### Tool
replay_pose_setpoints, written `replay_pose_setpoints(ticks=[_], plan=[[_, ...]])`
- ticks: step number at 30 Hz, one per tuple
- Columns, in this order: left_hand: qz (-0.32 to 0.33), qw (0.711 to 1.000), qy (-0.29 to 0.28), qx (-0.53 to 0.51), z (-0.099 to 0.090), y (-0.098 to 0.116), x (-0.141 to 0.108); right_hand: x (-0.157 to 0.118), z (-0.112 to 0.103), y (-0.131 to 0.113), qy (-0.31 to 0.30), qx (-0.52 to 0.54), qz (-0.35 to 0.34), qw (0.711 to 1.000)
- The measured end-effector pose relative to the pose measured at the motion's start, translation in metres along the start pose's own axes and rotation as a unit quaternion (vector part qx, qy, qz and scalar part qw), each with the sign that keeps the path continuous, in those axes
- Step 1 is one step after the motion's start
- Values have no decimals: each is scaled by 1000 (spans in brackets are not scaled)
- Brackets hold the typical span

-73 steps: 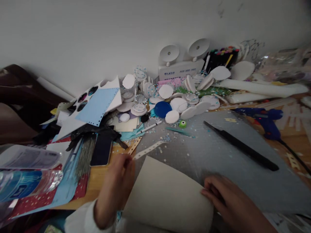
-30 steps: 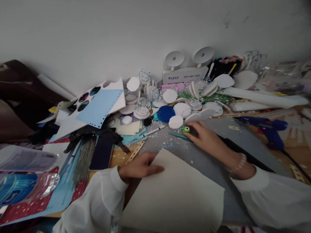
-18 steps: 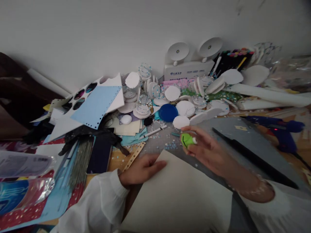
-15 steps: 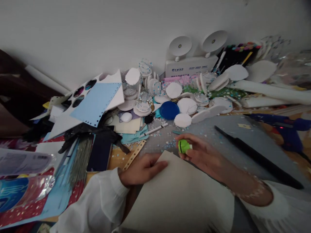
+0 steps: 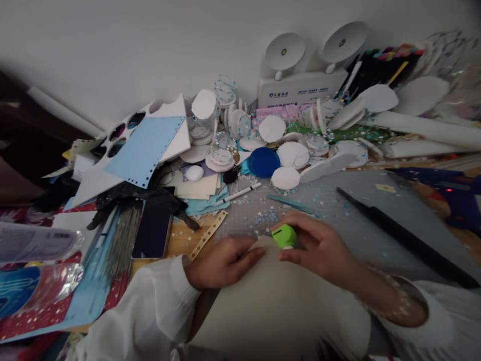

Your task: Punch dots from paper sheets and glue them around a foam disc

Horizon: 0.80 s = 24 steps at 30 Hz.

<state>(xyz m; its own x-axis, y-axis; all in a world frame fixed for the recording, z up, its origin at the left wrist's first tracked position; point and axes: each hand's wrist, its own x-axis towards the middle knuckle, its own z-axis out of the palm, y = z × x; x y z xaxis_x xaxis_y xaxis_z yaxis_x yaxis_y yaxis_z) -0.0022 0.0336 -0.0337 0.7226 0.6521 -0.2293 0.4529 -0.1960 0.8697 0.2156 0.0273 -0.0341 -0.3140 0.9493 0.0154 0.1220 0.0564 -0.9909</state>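
A large sheet of beige paper (image 5: 285, 306) lies in front of me, its far corner raised. My left hand (image 5: 229, 260) pinches that sheet near its far left edge, thumb on top. In my right hand (image 5: 319, 245) is a small bright green craft punch (image 5: 284, 236) with a dark slot in its side, held between thumb and fingers. The punch sits right at the sheet's far corner; I cannot tell whether the paper is inside its slot. Just beyond the hands, tiny blue and white paper bits (image 5: 265, 216) are scattered over the grey cutting mat (image 5: 319, 198).
A long black tool (image 5: 406, 235) and a blue glue gun (image 5: 443, 188) lie on the right. Behind are white foam discs (image 5: 285, 178) and a blue round lid (image 5: 264, 162). At left are a phone (image 5: 152, 230), a punched blue sheet (image 5: 146, 148) and plastic bottles (image 5: 41, 288).
My right hand has turned the green punch, so its slot now faces the sheet's corner. The view has shifted slightly. My left hand still holds the paper.
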Motion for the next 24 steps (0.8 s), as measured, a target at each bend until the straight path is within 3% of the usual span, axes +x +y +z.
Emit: replay_pose_setpoints(ticks=[5, 14, 24], plan=[[24, 998, 11, 51, 1, 1, 0, -4, 2, -4, 16, -87, -62, 994], [27, 998, 8, 62, 3, -1, -1, -4, 3, 1, -9, -114, -101, 988], [51, 996, 23, 65, 3, 0, -1, -1, 6, 2, 8, -175, -132, 976]])
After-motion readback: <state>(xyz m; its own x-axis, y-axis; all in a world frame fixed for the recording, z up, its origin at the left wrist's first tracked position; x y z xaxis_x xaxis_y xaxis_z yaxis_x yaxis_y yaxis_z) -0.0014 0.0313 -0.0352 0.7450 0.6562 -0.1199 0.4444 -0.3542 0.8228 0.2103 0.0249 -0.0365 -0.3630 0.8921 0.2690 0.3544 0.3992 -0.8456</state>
